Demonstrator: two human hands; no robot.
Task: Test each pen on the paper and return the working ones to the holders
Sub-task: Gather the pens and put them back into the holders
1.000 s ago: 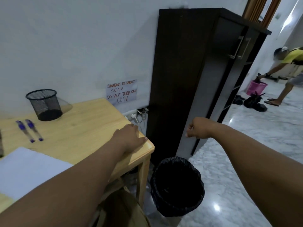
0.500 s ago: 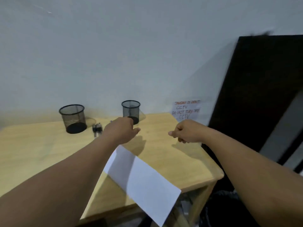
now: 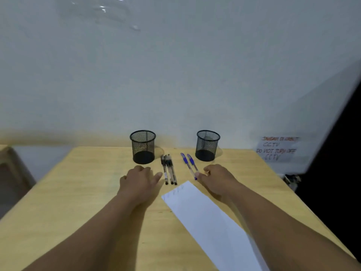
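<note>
Two black mesh holders stand at the back of the wooden table (image 3: pixel 82 192): the left holder (image 3: pixel 143 146) and the right holder (image 3: pixel 207 145), both looking empty. Between them lie three black pens (image 3: pixel 169 169) side by side and two blue pens (image 3: pixel 189 165). A white sheet of paper (image 3: pixel 211 223) with faint marks at its far corner lies in front. My left hand (image 3: pixel 139 181) rests flat and open just left of the black pens. My right hand (image 3: pixel 216 178) is loosely curled, its fingertips touching the near tip of a blue pen.
A dark cabinet (image 3: pixel 343 173) stands right of the table. A handwritten CCTV notice (image 3: pixel 276 148) is stuck on the white wall behind. At far left a stool or chair edge (image 3: pixel 7 159) shows.
My view swung left from the cabinet and bin to face the table squarely. Both hands moved to the pens; the right hand now touches a blue pen.
</note>
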